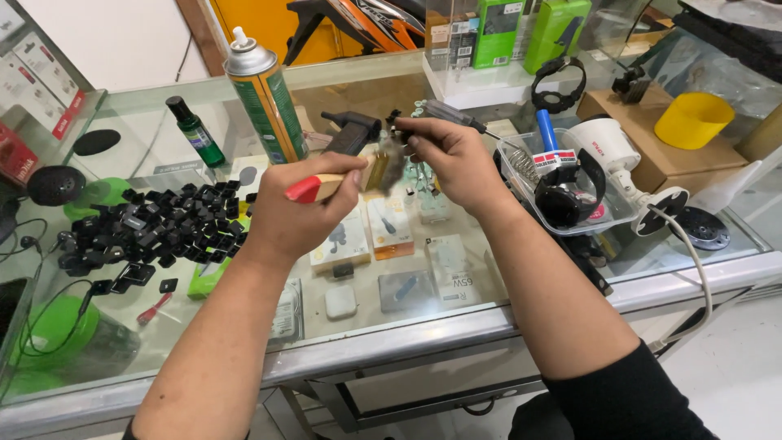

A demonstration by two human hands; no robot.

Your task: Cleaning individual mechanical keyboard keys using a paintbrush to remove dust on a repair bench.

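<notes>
Glass counter (456, 322), metal edge along front, goods visible under glass. Landmark: tall spray can (263, 92), upright near back. Small dark green bottle (195, 130) just left of can. Pile of loose black keyboard keys (151, 228) in front-left of can. Black round disc (55, 184) far left of can. Clear plastic tray (528, 171) well right of can. White security camera (621, 159) beyond tray, cable (699, 269) running off front edge. Cardboard box (643, 130) far right.
</notes>
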